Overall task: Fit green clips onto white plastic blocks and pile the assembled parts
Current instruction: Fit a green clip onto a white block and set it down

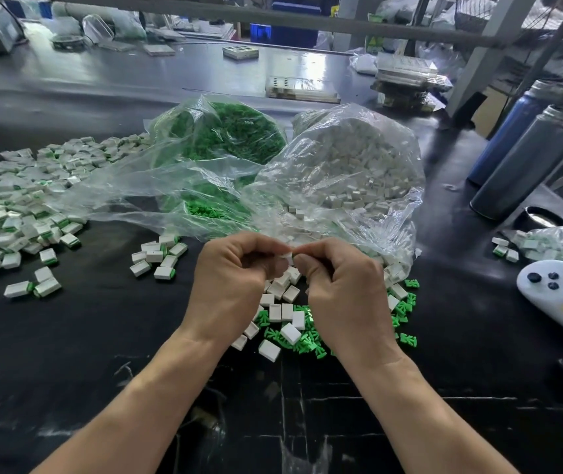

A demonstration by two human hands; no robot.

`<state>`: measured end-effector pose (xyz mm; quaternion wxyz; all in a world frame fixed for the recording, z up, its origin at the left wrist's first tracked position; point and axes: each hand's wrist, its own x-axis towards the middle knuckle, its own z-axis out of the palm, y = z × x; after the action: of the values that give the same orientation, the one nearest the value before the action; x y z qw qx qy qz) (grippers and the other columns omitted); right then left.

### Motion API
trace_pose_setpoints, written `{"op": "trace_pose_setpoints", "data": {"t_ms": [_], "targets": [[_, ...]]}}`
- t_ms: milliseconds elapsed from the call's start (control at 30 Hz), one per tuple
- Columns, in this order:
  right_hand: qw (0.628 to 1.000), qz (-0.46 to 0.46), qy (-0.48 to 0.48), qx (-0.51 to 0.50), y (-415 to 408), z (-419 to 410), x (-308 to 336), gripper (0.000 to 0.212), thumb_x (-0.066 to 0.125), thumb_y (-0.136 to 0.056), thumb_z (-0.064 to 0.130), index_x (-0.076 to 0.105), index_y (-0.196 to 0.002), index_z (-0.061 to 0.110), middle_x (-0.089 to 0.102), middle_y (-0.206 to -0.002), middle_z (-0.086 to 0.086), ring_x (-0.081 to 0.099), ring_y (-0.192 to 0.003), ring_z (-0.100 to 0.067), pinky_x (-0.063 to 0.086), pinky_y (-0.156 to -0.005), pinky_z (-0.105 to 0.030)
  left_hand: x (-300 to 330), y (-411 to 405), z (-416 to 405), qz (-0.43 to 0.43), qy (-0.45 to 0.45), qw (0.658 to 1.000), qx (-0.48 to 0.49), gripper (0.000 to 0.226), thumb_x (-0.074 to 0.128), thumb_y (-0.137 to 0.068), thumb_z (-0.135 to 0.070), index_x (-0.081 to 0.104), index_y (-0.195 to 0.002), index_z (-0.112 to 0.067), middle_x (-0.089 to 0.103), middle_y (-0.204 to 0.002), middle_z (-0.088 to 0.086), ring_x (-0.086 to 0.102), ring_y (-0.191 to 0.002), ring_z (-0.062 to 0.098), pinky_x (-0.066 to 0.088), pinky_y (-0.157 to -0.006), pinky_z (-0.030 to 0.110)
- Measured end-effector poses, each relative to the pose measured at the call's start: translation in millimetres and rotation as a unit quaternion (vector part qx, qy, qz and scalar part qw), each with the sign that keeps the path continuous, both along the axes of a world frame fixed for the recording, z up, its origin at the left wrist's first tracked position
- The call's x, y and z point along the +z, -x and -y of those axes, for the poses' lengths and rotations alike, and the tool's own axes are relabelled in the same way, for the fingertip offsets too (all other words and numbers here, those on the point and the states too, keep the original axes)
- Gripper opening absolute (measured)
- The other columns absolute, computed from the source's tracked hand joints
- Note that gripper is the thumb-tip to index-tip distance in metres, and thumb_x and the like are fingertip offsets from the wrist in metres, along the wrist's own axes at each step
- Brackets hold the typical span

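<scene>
Where my two hands meet above the black table (102,336), my left hand (235,282) has its fingers curled and pinches a small white block (286,258) between thumb and fingertips, while my right hand (338,285), fingers curled the same way, presses in against that block from the other side. A sliver of green (293,255) shows at the joint between the fingertips; I cannot tell how far that clip is seated.

Directly below my hands lies a loose scatter of white blocks (280,309) mixed with green clips (304,343), resting on the table; more clips (406,302) spread just right of my right hand.

Behind my hands, touching the scatter, a clear plastic bag of white blocks (352,165) sags open toward me. Just left of that bag sits a second clear bag of green clips (221,135), its loose film spreading across the table.

Left of my hands a small group of assembled parts (156,256) lies near, and farther left spreads the big pile of assembled parts (16,206), white with green edges.

Right of my hands, well apart, a white handheld device (557,292) with dark buttons lies at the table edge, beside another small bag of parts (560,244). Beyond it two tall cylindrical bottles (526,159) stand tilted in the wide view.
</scene>
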<state>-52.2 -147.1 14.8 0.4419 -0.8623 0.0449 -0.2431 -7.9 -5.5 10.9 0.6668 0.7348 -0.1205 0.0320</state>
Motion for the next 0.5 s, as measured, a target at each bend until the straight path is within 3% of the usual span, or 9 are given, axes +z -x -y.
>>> {"op": "trace_pose_setpoints", "data": {"t_ms": [67,200,367,500], "targets": [[0.999,-0.016,-0.052,0.003,-1.6,1.1,-3.4,0.011,0.074,-0.094,0.009,0.079,-0.096,0.019,0.071,-0.077,0.015,0.066,-0.071,-0.004,0.05,-0.067,-0.016,0.0,0.7,-0.6,-0.014,0.019,1.0,-0.008,0.025,0.075,-0.084,0.012,0.082,-0.089,-0.011,0.079,-0.08,0.003,0.075,-0.072,0.011,0.056,-0.067,0.016],[0.989,-0.039,-0.139,0.022,-4.3,7.5,-6.9,0.017,0.073,-0.094,0.008,0.079,-0.091,0.023,0.073,-0.073,0.013,0.066,-0.066,-0.006,0.062,-0.071,-0.042,0.8,-0.1,-1.3,-0.052,0.042,0.997,-0.022,0.022,0.079,-0.083,0.007,0.082,-0.088,-0.014,0.079,-0.08,0.006,0.074,-0.07,0.015,0.058,-0.067,0.019],[0.979,-0.042,-0.195,0.041,-3.2,7.4,-4.2,0.024,0.071,-0.095,0.003,0.079,-0.086,0.024,0.074,-0.072,0.008,0.064,-0.061,-0.005,0.065,-0.065,-0.043,1.0,-0.6,-1.3,-0.058,0.051,0.997,-0.021,0.022,0.079,-0.083,0.006,0.082,-0.088,-0.015,0.079,-0.081,0.007,0.074,-0.07,0.017,0.059,-0.067,0.021],[0.963,-0.037,-0.262,0.043,-3.8,5.1,-0.6,0.014,0.073,-0.096,0.008,0.078,-0.089,0.02,0.075,-0.075,0.0,0.064,-0.059,-0.013,0.064,-0.064,-0.051,3.4,0.1,0.5,-0.038,0.068,0.996,-0.031,0.02,0.077,-0.086,0.005,0.079,-0.09,-0.014,0.079,-0.084,0.004,0.073,-0.075,0.014,0.058,-0.072,0.02]]}}
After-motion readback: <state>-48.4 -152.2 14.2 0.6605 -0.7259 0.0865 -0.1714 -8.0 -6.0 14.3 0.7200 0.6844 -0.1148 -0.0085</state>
